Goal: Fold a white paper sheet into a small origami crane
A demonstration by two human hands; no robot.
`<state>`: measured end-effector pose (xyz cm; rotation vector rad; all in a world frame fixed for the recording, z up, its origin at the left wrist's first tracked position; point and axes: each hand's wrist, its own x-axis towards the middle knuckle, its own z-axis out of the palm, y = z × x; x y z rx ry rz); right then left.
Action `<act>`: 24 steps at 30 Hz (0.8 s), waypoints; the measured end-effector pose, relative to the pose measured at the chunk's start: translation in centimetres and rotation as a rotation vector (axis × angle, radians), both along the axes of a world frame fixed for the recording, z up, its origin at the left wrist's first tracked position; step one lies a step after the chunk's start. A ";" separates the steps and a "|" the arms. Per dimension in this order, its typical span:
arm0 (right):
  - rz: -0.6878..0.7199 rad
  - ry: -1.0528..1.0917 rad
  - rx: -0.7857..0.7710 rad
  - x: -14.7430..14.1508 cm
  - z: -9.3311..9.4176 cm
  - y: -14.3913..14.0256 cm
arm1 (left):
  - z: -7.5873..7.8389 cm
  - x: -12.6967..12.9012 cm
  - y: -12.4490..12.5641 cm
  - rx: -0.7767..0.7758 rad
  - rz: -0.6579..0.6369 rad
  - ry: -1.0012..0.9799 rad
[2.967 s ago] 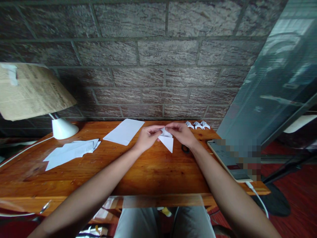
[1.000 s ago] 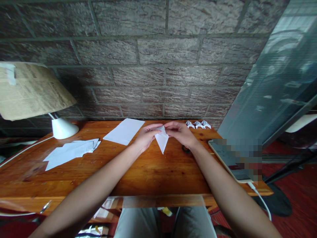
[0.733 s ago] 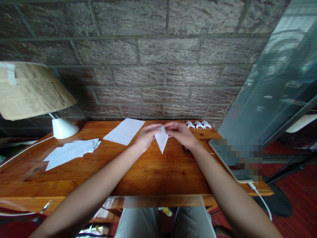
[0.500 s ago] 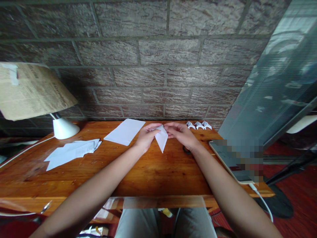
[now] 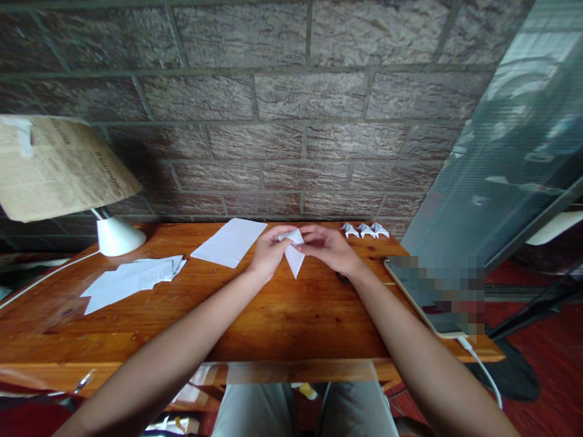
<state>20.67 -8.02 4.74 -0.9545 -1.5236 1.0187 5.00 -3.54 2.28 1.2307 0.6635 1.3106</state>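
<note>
Between my two hands is a piece of folded white paper (image 5: 295, 260), its long point hanging down toward me just above the wooden table. My left hand (image 5: 269, 250) pinches its left side, the thumb lying across the front. On the other side my right hand (image 5: 331, 247) closes on the right edge, with the thumb pressed near the middle of the fold. The fingers behind the paper are partly hidden. Three small folded paper figures (image 5: 365, 230) stand in a row beyond my right hand.
A stack of blank white sheets (image 5: 229, 243) lies left of my hands. Loose paper pieces (image 5: 132, 279) are spread near the white-based lamp (image 5: 119, 235). At the right edge a tablet (image 5: 423, 297) with a cable rests on the table (image 5: 291, 331). A brick wall rises behind.
The right thumb has moved in over the front of the paper and pinches it lower. The paper's top flap now looks wider, and its lower tip has shifted slightly left.
</note>
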 end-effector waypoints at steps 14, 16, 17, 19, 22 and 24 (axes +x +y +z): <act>-0.036 0.054 -0.064 0.4 -0.1 0.2 | 0.0 -0.3 0.6 -0.035 -0.102 -0.029; -0.020 0.078 -0.097 0.5 0.0 0.2 | -0.1 -0.3 0.8 -0.036 -0.106 -0.045; -0.010 0.092 -0.116 0.5 0.1 0.2 | -0.1 -0.4 0.8 -0.039 -0.105 -0.052; 0.010 0.126 -0.150 0.6 0.1 0.1 | -0.1 -0.4 0.9 -0.056 -0.104 -0.067; 0.029 0.160 -0.173 0.6 0.2 0.1 | 0.0 -0.4 0.9 -0.079 -0.105 -0.083; 0.024 0.157 -0.168 0.6 0.3 0.0 | 0.2 -0.3 0.8 -0.088 -0.107 -0.092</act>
